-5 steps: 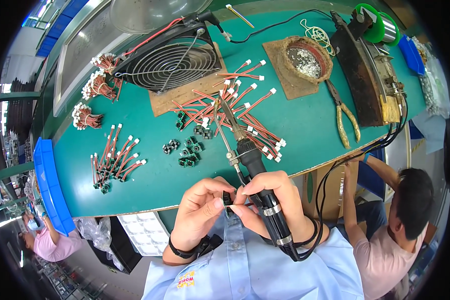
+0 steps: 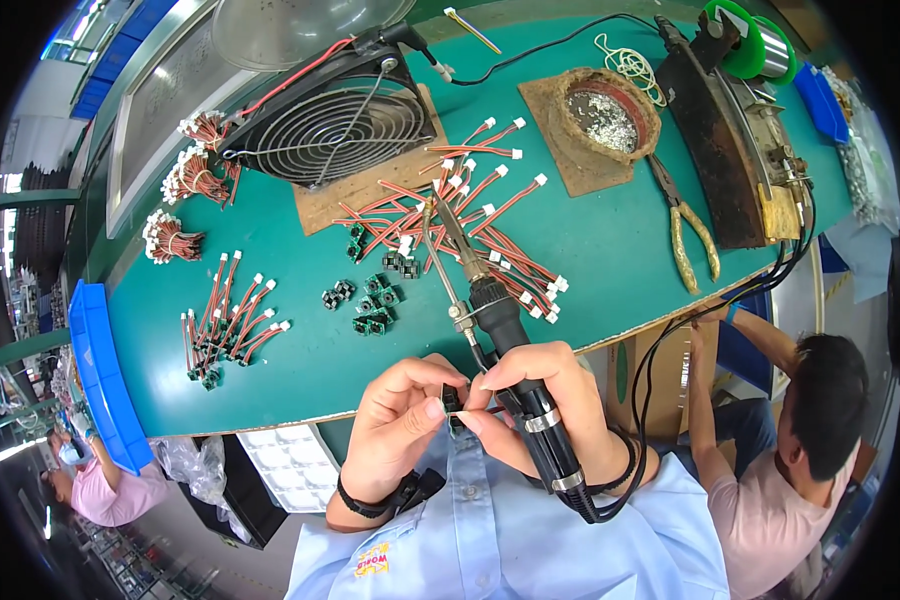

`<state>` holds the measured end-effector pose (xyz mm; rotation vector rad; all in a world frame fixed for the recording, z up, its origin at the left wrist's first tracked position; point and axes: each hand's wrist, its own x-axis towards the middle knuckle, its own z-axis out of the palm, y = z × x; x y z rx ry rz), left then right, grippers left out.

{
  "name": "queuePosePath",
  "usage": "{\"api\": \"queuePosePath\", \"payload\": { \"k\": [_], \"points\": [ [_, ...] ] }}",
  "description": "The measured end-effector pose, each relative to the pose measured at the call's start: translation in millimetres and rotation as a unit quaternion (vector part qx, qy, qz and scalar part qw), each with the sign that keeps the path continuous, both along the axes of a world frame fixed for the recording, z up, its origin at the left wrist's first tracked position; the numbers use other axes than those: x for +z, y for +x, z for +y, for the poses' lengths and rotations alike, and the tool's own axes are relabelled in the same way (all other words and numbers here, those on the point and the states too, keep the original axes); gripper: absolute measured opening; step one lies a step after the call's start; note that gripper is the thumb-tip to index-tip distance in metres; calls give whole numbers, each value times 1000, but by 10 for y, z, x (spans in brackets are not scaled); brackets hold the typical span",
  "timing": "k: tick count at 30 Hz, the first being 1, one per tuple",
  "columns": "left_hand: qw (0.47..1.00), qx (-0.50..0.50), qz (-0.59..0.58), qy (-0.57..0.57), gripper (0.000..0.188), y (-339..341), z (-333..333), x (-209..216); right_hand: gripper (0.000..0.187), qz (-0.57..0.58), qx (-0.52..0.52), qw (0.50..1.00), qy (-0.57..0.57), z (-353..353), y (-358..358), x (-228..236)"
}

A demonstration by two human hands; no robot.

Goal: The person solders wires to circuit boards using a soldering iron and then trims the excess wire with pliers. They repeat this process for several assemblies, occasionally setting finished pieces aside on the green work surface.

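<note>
Close to my shirt, my left hand (image 2: 395,430) pinches a small dark circuit board (image 2: 450,398) between thumb and fingers. My right hand (image 2: 565,405) is closed round a soldering iron (image 2: 497,312) with a thin metal feed tube clamped along it. Its thumb and forefinger also reach the board's edge; whether they grip something small there is hidden. The iron's tip points away from me, over a loose pile of red and black wires (image 2: 500,245) with white connectors. Several small green and black boards (image 2: 378,293) lie left of the iron.
Boards with wires attached (image 2: 210,375) lie at left, near a blue tray (image 2: 105,375). Tied wire bundles (image 2: 175,240) and a fan (image 2: 335,130) stand behind. Rightward are a solder-flecked bowl (image 2: 610,120), pliers (image 2: 692,240) and a solder spool (image 2: 775,52). A co-worker (image 2: 780,480) sits at right.
The view has shifted very slightly, so the far table things sit a little further left. Both hands keep their hold and have barely moved.
</note>
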<state>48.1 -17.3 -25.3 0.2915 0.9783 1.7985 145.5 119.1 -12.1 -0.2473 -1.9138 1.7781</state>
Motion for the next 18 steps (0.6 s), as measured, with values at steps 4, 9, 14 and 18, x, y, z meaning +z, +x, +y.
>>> {"api": "queuePosePath", "payload": {
  "k": [4, 9, 14, 18],
  "points": [
    [1000, 0, 16, -11, 21, 13, 3, 5, 40, 2, -5, 1000, -3, 8, 2, -3],
    [999, 5, 31, -18, 21, 30, 3, 3, 40, -4, -3, 1000, -5, 27, 15, 13],
    [998, 7, 51, -25, 22, 30, 3, -2, 40, -8, 4, 1000, -1, 43, 31, 4],
    [998, 3, 55, -23, 22, 35, 0, -13, 40, -2, 1, 1000, 9, 50, 35, 4]
  ]
}}
